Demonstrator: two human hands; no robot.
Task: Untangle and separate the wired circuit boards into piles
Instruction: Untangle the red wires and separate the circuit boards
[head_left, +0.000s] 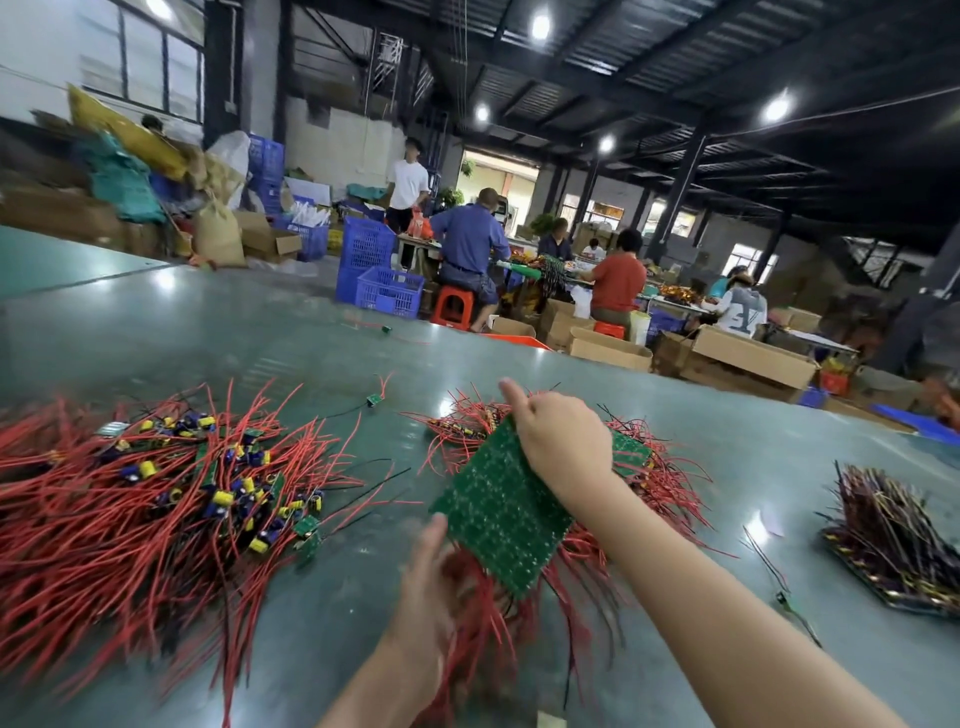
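The right grip (563, 441) pinches the green board panel (501, 512) at its far corner, its long axis slanting down toward the blurred left grip (428, 577), which clasps the near edge among red wires (483, 613).

left hand (431, 582) motion-blurred, grip unreadable. Board (501, 512) top edge hidden under right hand (558, 441). Red pile (130, 509) cut off at left edge.

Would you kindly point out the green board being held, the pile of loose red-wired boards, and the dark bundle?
green board (501, 512), head view, middle of its bare face.
red-wired pile (156, 499), head view, centre of the tangle.
dark bundle (893, 535), head view, its wires.
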